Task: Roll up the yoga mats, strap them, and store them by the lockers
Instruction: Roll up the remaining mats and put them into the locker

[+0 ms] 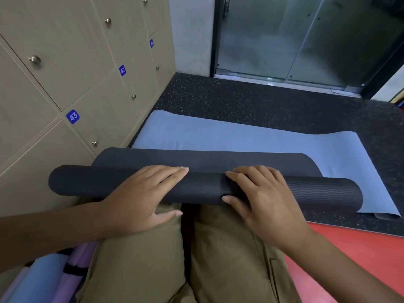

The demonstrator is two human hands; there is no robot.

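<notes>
A dark grey yoga mat point(87, 182) lies crosswise in front of my knees, mostly rolled into a tube, with a short flat tail point(196, 157) still lying beyond it. My left hand point(140, 197) presses on the roll left of centre, fingers over the top and thumb at the near side. My right hand point(262, 200) grips the roll right of centre in the same way. Under and beyond the dark mat a light blue yoga mat point(251, 138) lies flat on the floor. Beige numbered lockers point(72, 88) fill the left side.
Rolled purple and blue mats point(54, 278), one with a dark strap, lie at the lower left beside my leg. A red floor area point(360, 252) is at the lower right. Dark speckled floor point(240, 99) runs to a glass door point(295, 40) at the back.
</notes>
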